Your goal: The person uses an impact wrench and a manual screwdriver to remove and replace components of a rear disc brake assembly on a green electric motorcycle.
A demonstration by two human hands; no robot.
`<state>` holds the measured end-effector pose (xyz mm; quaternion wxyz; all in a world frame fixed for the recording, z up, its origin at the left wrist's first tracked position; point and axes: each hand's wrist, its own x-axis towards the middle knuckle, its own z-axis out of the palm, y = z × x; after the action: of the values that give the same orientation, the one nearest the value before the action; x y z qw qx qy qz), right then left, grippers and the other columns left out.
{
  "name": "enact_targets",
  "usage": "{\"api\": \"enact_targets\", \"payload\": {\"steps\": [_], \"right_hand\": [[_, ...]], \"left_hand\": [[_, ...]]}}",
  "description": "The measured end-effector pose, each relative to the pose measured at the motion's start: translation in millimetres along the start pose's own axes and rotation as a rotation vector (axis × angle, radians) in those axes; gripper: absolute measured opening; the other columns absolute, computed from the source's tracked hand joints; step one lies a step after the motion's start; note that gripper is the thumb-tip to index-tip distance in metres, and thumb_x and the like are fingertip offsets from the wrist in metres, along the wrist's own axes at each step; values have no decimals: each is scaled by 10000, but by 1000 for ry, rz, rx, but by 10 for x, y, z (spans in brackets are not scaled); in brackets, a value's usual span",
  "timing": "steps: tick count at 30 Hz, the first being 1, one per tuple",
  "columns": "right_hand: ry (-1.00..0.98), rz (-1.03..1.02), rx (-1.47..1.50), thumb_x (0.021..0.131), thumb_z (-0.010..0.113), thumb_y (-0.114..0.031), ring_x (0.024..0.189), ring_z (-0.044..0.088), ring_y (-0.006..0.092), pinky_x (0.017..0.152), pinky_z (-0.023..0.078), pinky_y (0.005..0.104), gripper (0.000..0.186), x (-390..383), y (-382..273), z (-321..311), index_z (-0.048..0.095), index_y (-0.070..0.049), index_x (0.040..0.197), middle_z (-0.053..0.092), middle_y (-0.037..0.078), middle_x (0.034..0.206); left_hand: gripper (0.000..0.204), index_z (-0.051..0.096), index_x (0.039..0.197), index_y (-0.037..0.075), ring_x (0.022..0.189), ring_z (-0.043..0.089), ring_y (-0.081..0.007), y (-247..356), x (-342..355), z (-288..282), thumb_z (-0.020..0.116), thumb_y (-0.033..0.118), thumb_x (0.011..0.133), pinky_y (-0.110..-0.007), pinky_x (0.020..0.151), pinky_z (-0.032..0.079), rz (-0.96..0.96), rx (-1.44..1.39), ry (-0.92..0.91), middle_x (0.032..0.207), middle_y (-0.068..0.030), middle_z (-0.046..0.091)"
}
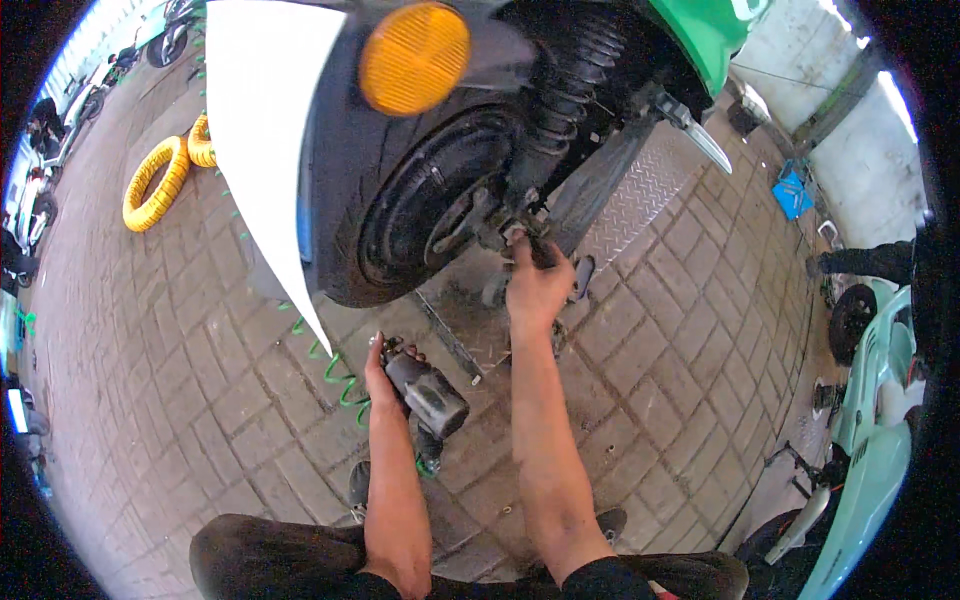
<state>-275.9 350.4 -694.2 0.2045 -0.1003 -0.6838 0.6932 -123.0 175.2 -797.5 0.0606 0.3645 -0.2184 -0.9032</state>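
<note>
My left hand [378,376] is wrapped round a dark air impact wrench [432,396], held low over the paving and pointing away from the wheel. A green coiled air hose [345,385] runs beside it. Up at the lower end of a black shock absorber [570,95], my right hand [540,288] has its fingers closed at the hub area of a scooter's rear wheel [440,205]. What those fingers pinch is too small and partly hidden to name. An orange round reflector [415,58] sits above the wheel on the dark fender.
A patterned metal plate [645,195] lies under the scooter. Yellow ring-shaped coils [157,185] rest on the paving at far left. At right stand a mint-green scooter [870,430] and a blue object [792,193] by the wall. My knees flank the near edge.
</note>
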Motion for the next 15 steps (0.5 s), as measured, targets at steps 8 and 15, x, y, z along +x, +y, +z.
{"api": "enact_targets", "payload": {"steps": [8, 15], "right_hand": [[106, 72, 101, 900, 823, -160, 726, 663, 129, 547, 504, 282, 257, 73, 102, 180, 742, 48, 1026, 750, 62, 899], [61, 17, 87, 888, 829, -129, 814, 667, 147, 790, 510, 285, 222, 75, 6, 150, 761, 43, 1011, 762, 65, 924]], "left_hand": [[376, 601, 1002, 80, 622, 679, -321, -254, -1, -204, 692, 440, 947, -449, 623, 591, -85, 170, 86, 777, -170, 683], [389, 568, 967, 44, 619, 691, -334, -493, 114, -228, 684, 415, 952, -481, 590, 587, -114, 233, 63, 763, -174, 679]]}}
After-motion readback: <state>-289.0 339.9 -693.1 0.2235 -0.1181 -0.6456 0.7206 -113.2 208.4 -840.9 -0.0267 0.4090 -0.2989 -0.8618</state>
